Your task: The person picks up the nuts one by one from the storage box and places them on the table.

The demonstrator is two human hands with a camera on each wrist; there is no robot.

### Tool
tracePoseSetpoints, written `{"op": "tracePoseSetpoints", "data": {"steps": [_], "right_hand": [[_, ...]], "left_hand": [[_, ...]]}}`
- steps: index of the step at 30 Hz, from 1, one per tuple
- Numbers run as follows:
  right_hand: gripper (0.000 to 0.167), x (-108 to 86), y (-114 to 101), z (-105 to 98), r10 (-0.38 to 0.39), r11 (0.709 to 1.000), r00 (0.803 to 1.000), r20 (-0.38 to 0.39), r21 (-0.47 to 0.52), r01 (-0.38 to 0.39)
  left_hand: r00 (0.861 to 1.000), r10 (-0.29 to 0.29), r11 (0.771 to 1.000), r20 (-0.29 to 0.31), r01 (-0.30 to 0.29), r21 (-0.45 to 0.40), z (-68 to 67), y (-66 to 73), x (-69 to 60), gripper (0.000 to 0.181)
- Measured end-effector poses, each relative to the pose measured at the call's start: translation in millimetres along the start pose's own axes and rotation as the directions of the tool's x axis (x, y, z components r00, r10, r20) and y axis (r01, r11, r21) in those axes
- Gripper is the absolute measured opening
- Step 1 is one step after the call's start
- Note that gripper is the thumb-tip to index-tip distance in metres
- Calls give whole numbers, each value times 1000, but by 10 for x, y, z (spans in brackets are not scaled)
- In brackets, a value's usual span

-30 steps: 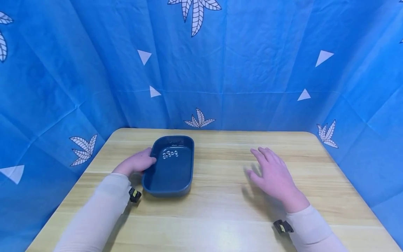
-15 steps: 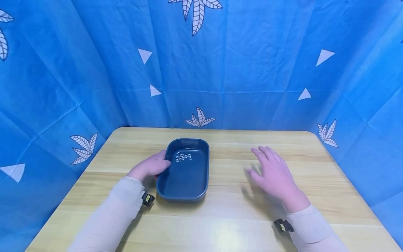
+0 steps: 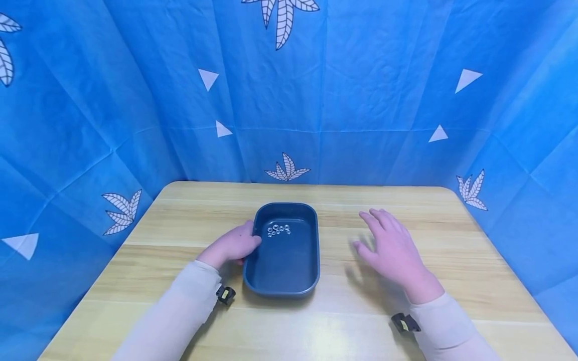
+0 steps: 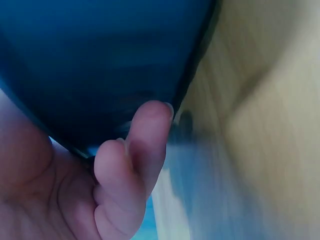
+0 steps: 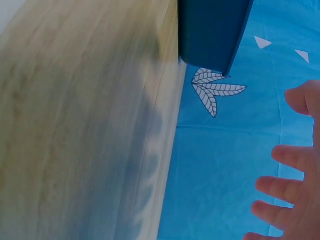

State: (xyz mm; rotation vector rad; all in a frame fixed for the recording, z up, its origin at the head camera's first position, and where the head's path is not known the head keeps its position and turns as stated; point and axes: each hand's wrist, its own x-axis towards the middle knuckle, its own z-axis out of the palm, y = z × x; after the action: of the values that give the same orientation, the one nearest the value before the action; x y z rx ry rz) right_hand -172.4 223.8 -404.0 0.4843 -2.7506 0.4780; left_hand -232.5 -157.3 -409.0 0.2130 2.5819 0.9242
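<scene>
A dark blue rectangular tray (image 3: pixel 284 271) with rounded corners stands on the table left of the middle. Inside it, toward the far end, lie several small shiny ring-like pieces (image 3: pixel 276 228), too small to name surely. My left hand (image 3: pixel 232 244) grips the tray's left wall, thumb over the rim; in the left wrist view its curled fingers (image 4: pixel 147 135) lie against the outer side. Apart from the tray, my right hand (image 3: pixel 393 250) hovers over the right part of the table, fingers spread and holding nothing.
The wooden table (image 3: pixel 361 331) has rounded far corners. A blue curtain (image 3: pixel 375 90) with white leaf and triangle prints hangs behind it and along both sides. Each sleeve carries a small black device, one at the left wrist (image 3: pixel 226 295).
My left hand has slid the tray to the right and slightly toward me, the small pieces moving along inside it. The right hand has stayed in place.
</scene>
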Motion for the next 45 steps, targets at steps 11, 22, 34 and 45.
{"op": "tracePoseSetpoints", "data": {"steps": [11, 22, 34, 45], "right_hand": [[71, 4, -20, 24, 3, 1000, 1000, 3, 7, -3], [71, 10, -27, 37, 2, 1000, 1000, 5, 11, -2], [69, 12, -25, 71, -4, 1000, 1000, 7, 19, 4], [69, 18, -25, 82, -4, 1000, 1000, 16, 24, 3]], "left_hand": [[999, 33, 999, 14, -33, 13, 163, 109, -87, 48], [997, 62, 998, 48, -62, 11, 311, 260, -197, 51], [999, 32, 991, 27, -35, 131, 360, 338, -191, 65], [986, 97, 981, -133, -72, 179, 284, 349, 148, 64]]}}
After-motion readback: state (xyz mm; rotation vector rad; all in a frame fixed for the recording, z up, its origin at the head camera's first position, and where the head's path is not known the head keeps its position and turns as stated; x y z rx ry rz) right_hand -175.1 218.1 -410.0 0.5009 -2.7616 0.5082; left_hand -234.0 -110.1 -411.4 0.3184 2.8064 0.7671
